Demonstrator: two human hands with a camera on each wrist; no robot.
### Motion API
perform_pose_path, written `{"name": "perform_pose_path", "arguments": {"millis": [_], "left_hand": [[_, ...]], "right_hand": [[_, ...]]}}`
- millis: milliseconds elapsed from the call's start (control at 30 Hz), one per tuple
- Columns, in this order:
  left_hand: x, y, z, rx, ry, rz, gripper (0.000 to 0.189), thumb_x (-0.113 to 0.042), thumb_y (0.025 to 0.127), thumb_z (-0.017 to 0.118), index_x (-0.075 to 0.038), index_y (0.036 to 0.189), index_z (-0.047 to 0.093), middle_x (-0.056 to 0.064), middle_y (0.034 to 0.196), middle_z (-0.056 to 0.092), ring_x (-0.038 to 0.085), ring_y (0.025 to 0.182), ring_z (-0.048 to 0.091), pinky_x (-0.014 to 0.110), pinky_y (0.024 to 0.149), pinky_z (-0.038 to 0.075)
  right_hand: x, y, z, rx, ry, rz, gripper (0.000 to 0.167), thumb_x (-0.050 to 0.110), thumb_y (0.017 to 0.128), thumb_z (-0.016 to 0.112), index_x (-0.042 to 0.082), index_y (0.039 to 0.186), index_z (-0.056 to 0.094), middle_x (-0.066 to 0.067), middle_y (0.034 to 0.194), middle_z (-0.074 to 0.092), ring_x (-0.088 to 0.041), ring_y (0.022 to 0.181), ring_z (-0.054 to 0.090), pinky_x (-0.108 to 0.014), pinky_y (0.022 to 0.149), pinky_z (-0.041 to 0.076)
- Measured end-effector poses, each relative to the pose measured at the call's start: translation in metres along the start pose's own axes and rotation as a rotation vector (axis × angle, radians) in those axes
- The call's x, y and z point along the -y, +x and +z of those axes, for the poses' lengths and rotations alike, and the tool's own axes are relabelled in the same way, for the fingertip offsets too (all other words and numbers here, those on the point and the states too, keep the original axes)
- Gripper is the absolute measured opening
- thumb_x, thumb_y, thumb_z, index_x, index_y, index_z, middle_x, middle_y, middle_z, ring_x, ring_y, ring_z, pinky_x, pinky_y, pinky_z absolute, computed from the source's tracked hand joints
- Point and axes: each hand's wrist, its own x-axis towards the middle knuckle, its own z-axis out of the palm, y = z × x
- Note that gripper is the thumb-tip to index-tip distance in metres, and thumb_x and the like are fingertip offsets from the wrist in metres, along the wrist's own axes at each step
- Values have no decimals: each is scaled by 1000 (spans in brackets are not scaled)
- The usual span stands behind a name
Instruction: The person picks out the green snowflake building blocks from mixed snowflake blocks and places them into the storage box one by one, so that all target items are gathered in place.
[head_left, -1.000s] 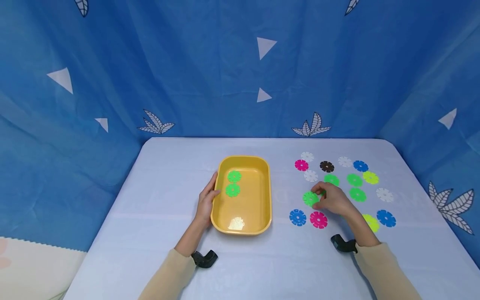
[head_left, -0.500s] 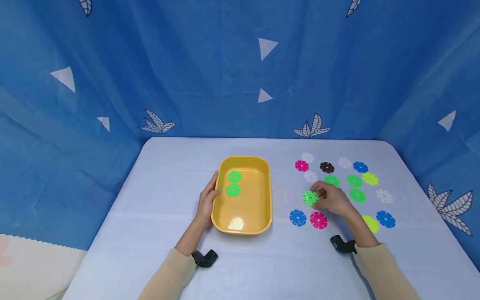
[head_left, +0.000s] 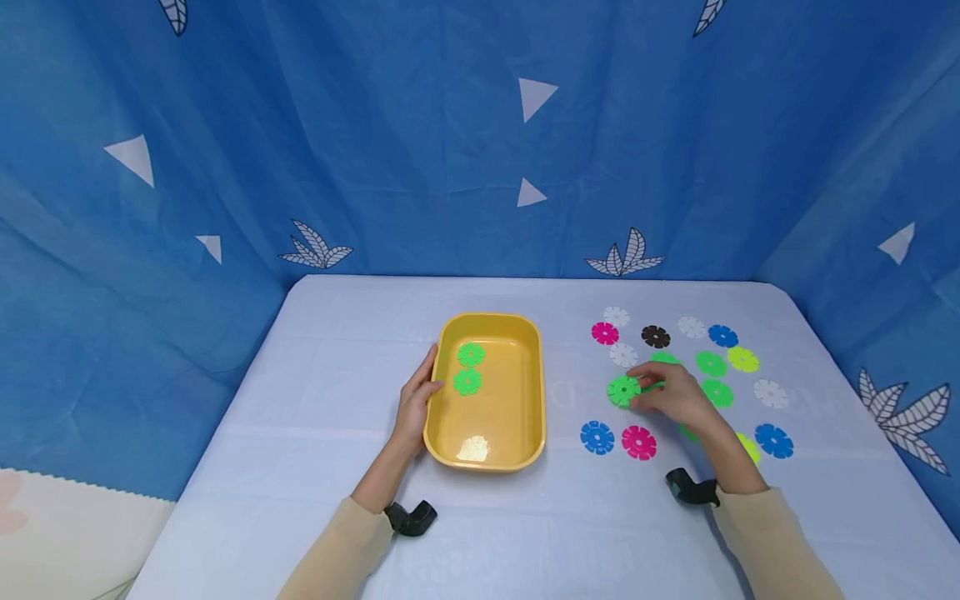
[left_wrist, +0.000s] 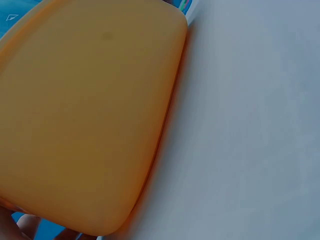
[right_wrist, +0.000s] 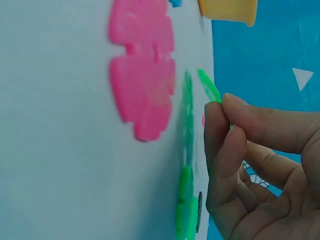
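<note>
- The right hand (head_left: 675, 398) pinches a green disc (head_left: 622, 392) at its edge between thumb and fingertips, over the right part of the white table (head_left: 300, 492)
- The left hand (head_left: 411, 410) grips the left side of the yellow tray (head_left: 487, 429), its thumb over the rim
- Two more green discs (head_left: 467, 382) lie inside the tray, one just behind the other, near its left wall
- Just in front of the right hand, a blue disc (head_left: 597, 437) and a pink disc (head_left: 639, 442) lie side by side on the table
- Behind that hand sit a second pink disc (head_left: 605, 333), a dark disc (head_left: 656, 337) and a white disc (head_left: 623, 355)
- To its right are a yellow disc (head_left: 743, 359) and loose green discs (head_left: 711, 363)
- Another yellow disc (head_left: 750, 448) is partly hidden by the right forearm, with a second blue disc (head_left: 774, 441) just beside it
- A blue curtain (head_left: 450, 133) with white triangles and leaf prints hangs behind the table
</note>
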Motion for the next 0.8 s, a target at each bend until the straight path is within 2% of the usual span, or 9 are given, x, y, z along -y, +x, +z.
{"name": "perform_pose_path", "arguments": {"millis": [167,400,633,800], "left_hand": [[0,-1,0,-1,6,1,62,-5,98,37,-20,157,23,-6,165,14,13,152,7,35,125,11],[0,0,-1,6,8,5,62,-4,98,36,-18,157,22,-4,165,13,14,152,6,36,125,10],[-1,-1,1,7,9,10,62,-3,98,36,-19,157,23,-4,165,13,14,152,7,36,125,11],[-2,-1,1,4,12,11,62,-4,98,37,-20,157,24,-6,165,14,13,152,8,35,125,11]], "right_hand": [[4,2,-5,-3,45,7,51,11,82,76,1,129,59,-19,114,56,-28,98,55,-23,70,57],[23,7,-3,26,58,3,53,13,82,75,2,131,58,-20,113,56,-26,96,57,-26,73,57],[49,15,9,39,139,-57,49,7,83,71,1,130,58,-19,111,58,-25,95,59,-24,75,59],[77,21,22,37,182,-102,45,4,84,70,3,128,59,-16,109,57,-24,90,62,-27,77,60]]}}
